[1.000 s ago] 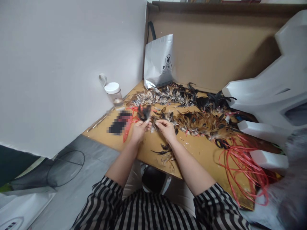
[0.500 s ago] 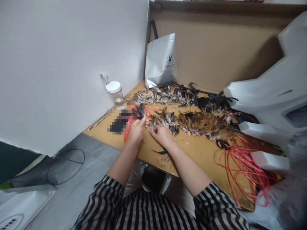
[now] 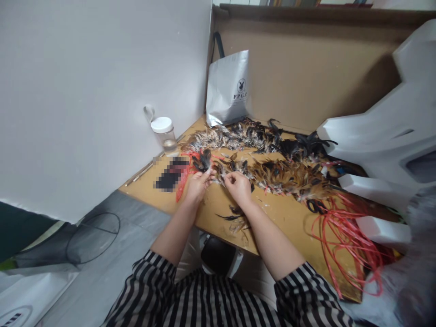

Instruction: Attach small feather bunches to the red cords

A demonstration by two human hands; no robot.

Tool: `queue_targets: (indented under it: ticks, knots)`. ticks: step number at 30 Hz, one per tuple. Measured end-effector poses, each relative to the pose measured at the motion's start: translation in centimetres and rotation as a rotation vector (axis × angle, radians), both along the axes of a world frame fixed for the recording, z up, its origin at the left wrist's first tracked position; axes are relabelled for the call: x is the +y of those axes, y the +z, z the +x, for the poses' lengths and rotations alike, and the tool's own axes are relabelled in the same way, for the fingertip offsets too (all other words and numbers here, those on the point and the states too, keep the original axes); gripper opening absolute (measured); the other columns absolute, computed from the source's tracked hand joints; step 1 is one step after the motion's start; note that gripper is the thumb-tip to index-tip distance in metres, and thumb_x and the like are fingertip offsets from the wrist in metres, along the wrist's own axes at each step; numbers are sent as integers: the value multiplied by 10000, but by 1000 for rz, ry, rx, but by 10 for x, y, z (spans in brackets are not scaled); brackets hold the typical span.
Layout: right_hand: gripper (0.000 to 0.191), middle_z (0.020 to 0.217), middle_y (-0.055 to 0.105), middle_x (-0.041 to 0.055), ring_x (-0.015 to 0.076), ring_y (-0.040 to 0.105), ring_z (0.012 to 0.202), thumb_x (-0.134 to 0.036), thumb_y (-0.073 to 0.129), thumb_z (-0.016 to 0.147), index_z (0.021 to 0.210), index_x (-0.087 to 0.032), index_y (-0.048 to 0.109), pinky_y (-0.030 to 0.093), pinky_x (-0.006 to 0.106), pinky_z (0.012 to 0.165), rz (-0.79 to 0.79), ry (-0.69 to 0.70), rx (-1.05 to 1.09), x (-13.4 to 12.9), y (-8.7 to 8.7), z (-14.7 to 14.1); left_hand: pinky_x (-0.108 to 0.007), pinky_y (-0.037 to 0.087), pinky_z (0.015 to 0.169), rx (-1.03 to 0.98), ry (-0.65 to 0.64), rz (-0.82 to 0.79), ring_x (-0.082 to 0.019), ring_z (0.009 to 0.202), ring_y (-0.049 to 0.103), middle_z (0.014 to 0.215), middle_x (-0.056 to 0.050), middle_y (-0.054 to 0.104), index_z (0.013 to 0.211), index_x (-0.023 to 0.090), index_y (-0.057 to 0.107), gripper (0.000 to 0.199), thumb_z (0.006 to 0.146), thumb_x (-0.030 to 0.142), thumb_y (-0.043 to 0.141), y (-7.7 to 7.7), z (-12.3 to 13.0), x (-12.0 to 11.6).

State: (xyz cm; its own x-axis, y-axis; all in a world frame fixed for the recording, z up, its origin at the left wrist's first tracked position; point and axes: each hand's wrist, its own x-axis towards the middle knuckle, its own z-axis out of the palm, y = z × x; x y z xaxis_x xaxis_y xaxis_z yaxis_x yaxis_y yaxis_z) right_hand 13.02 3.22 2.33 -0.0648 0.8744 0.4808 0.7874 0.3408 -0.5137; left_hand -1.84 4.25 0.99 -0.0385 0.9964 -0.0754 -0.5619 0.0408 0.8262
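A small bunch of dark feathers points up and away from my left hand, whose thumb and fingers pinch its pale base. To the right, my right hand has thumb and forefinger pressed together at the front edge of a row of brown feathers. Whatever its fingertips hold is too small to make out. Strands of red plastic string lie behind and left of my left hand. Several loose dark feathers lie on the table by my right forearm.
A second feather row lies farther back, before a silver bag. A lidded jar stands at left beside thin sticks. Black-handled scissors, a red string tangle and white foam pieces occupy the right side.
My right hand has moved right, widening the gap from my left hand. My left hand has shifted slightly right with the dark feathers still in it.
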Motion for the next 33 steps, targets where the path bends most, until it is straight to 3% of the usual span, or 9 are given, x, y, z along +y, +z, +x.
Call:
queue_targets:
  ticks: [2, 5, 10, 13, 16, 19, 22, 25, 33]
  knots:
    - [190, 680, 577, 26, 124, 515, 632, -259, 452, 777, 670, -180, 588, 359, 220, 625, 56, 1, -7, -2, 2, -1, -176, 417, 544, 24, -72, 7, -75, 623, 577, 847, -96, 665, 812, 96, 636, 272, 618, 276, 702, 0, 2, -1]
    - [175, 710, 582, 24, 122, 519, 642, -263, 466, 779, 674, -184, 582, 346, 219, 616, 74, 18, -63, -6, 4, -4, -184, 390, 516, 102, -123, 17, -76, 574, 553, 738, -72, 658, 744, 100, 639, 255, 600, 297, 711, -3, 4, -2]
    - [167, 737, 587, 36, 128, 529, 686, -252, 465, 781, 695, -183, 590, 340, 224, 618, 50, 88, -110, -12, 4, -9, -184, 271, 426, 214, -69, 56, -33, 418, 401, 527, 1, 568, 580, 118, 604, 242, 604, 339, 699, -7, 3, 0]
    - [158, 726, 579, 36, 128, 517, 683, -276, 501, 756, 669, -181, 593, 351, 233, 628, -1, 162, 27, -9, 3, -9, -185, 248, 423, 178, -80, 75, -32, 428, 388, 537, 3, 566, 571, 123, 608, 231, 601, 332, 701, -5, 2, 0]
    - [190, 631, 545, 10, 99, 459, 554, -349, 563, 710, 661, -170, 599, 346, 231, 547, -211, 241, 397, -2, 2, -7, -180, 274, 444, 76, -133, 80, -46, 488, 441, 611, -17, 598, 652, 124, 647, 200, 606, 310, 702, -2, 1, -1]
    - [266, 556, 490, -27, 48, 321, 408, -415, 592, 681, 727, -153, 606, 219, 201, 402, -584, 335, 832, 5, 4, 0, -175, 299, 460, -24, -202, 69, -58, 538, 487, 677, -33, 623, 746, 130, 667, 212, 622, 300, 694, -2, 0, -2]
    - [289, 559, 481, -39, 14, 250, 372, -396, 660, 622, 738, -139, 595, 111, 184, 373, -847, 475, 1039, 5, 8, 3, -180, 318, 468, -69, -243, 56, -61, 534, 499, 696, -43, 639, 777, 128, 671, 230, 617, 290, 702, -3, -1, -1]
    - [275, 527, 464, -50, 0, 248, 363, -341, 701, 590, 706, -125, 578, 87, 174, 369, -953, 537, 1081, 1, 11, 1, -201, 366, 514, -75, -248, 74, -80, 551, 531, 701, -56, 652, 766, 117, 674, 231, 607, 281, 713, -3, 1, -2]
    - [249, 485, 406, -83, -6, 227, 344, -276, 710, 602, 673, -140, 514, 82, 151, 353, -1038, 615, 1248, -1, 3, -6, -285, 447, 702, -49, -288, 47, -177, 770, 616, 777, -93, 669, 766, 101, 669, 255, 594, 282, 723, -1, 7, -6]
